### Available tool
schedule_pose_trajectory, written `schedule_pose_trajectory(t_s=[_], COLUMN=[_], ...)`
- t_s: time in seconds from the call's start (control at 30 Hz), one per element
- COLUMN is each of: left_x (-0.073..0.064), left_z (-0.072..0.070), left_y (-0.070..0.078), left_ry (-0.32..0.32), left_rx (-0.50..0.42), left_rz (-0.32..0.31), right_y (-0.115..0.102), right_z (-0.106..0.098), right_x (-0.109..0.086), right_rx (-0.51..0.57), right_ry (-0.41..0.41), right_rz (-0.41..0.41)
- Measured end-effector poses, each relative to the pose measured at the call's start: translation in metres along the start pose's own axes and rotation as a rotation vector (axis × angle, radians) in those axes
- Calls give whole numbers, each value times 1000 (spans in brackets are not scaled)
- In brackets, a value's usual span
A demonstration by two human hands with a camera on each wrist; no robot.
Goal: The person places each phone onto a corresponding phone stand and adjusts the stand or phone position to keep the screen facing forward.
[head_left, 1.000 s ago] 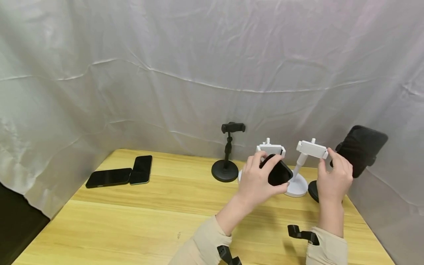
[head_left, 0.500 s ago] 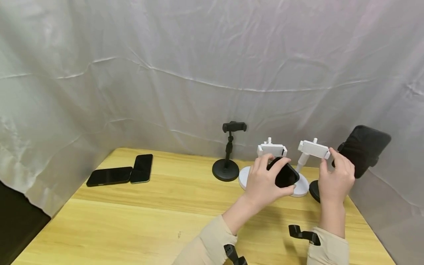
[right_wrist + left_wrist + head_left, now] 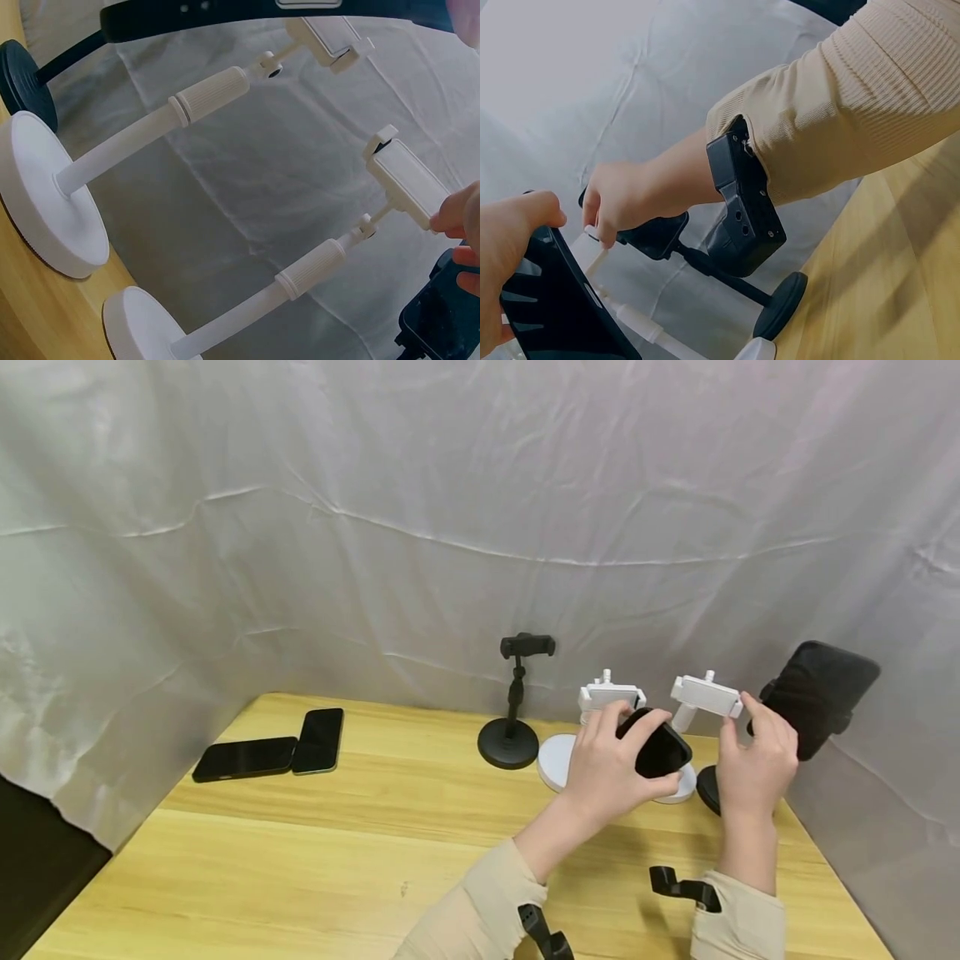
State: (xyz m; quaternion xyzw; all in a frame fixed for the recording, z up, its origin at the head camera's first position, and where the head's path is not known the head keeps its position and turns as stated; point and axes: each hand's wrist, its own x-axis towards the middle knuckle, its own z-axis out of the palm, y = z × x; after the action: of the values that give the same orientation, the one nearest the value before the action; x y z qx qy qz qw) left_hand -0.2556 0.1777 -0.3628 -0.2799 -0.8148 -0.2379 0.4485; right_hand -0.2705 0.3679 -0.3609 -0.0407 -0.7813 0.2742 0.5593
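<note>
My left hand (image 3: 611, 768) grips a black smartphone (image 3: 663, 750) by its edges, with the screen facing up toward me. The phone is in front of the right-hand white phone stand, overlapping its post in the head view. At that stand's white clamp (image 3: 705, 695), my right hand (image 3: 757, 764) pinches the right end between thumb and fingers. In the right wrist view the clamp (image 3: 409, 176) holds nothing, and the phone's dark edge (image 3: 187, 19) crosses the top. The left wrist view shows the phone (image 3: 562, 300) tilted, close to the clamp.
Left of it stands a second white phone stand (image 3: 557, 762), then a black one (image 3: 508, 745), its clamp bare. At far right a black stand bears a large black phone (image 3: 817, 693). Two black phones (image 3: 243, 760) lie at the table's left. A grey curtain (image 3: 420, 610) hangs behind.
My left hand has carried the smartphone rightward, from before the left white stand to before the right one. My right hand keeps its pinch on the clamp.
</note>
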Motion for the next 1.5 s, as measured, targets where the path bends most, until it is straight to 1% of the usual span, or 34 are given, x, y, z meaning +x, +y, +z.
schedule_pose_trajectory(t_s=[0.1, 0.2, 0.37, 0.47, 0.63, 0.9, 1.0, 1.1, 1.27, 1.5], left_x=[2, 5, 10, 14, 19, 27, 30, 34, 41, 49], left_z=[1, 1, 4, 5, 7, 11, 11, 12, 13, 16], left_y=[2, 4, 7, 9, 10, 11, 12, 12, 15, 17], left_ry=[-5, -3, 31, 49, 54, 82, 72, 54, 54, 47], left_rx=[16, 49, 96, 104, 98, 127, 130, 128, 126, 110], left_rz=[8, 17, 40, 48, 51, 67, 64, 62, 61, 45], right_y=[2, 1, -1, -1, -2, 1, 1, 1, 3, 1], right_z=[0, 0, 0, 0, 0, 1, 2, 4, 6, 3], right_x=[0, 0, 0, 0, 0, -1, -1, -1, -1, -1], right_rx=[-13, -9, -1, -1, -4, -7, -8, 0, 9, 12], right_ry=[-18, -16, -3, -1, 0, -6, -5, 19, 43, 36], right_rz=[-15, -17, -8, -10, -9, -1, 4, 16, 21, 1])
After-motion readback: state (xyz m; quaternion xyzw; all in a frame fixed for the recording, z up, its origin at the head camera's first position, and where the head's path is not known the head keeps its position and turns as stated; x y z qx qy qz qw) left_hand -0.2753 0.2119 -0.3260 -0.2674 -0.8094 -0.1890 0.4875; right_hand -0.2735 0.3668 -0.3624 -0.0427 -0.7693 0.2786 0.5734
